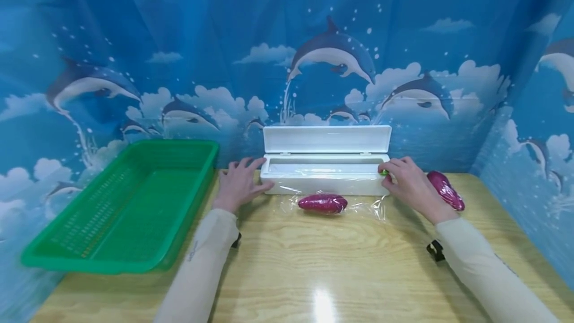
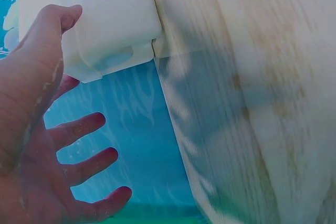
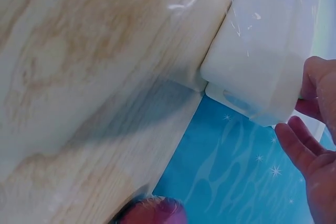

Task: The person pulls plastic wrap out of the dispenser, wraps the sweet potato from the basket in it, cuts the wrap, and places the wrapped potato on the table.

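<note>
A white cling film dispenser box [image 1: 327, 185] stands at the table's back edge, its lid [image 1: 327, 139] raised. Clear cling film [image 1: 365, 208] comes over its front onto the table. On that film lies a purple sweet potato [image 1: 323, 204]. My left hand [image 1: 236, 186] is at the box's left end, its fingers spread; in the left wrist view the thumb lies along the white box [image 2: 115, 19]. At the right end, my right hand [image 1: 410, 183] pinches a small green slide cutter [image 1: 383, 172]; the right wrist view mostly hides the cutter behind the fingers.
A large green plastic basket [image 1: 179, 243] stands on the left. Right of my right hand lies another purple sweet potato [image 1: 445, 191], wrapped in shiny film. A blue dolphin-print curtain [image 1: 251, 24] hangs behind the wooden table [image 1: 287, 268].
</note>
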